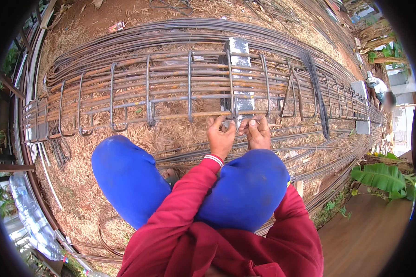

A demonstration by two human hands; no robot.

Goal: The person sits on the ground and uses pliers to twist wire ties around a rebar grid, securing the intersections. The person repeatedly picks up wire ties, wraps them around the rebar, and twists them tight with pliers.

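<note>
A long rebar cage (170,116) with square stirrups lies across the view before me. My left hand (222,133) is at its near lower bar, just below a stirrup (231,79), thumb and fingers pinched together. Close beside it, my right hand (256,131) has its thumb against its fingers; something thin, perhaps tie wire, shows between the hands, too small to make out. Behind the stirrup stands a black and white block (241,65) under the cage. A bundle of thin dark tie wire (315,93) hangs over the cage to the right, next to rusty pincers (293,91).
Bent rebar (194,24) lies beyond the cage, and more loose bars (305,147) run on the near right. A pale block (362,107) supports the cage's far right, near another person (378,86) bending down. A brown board (364,239) lies at the lower right.
</note>
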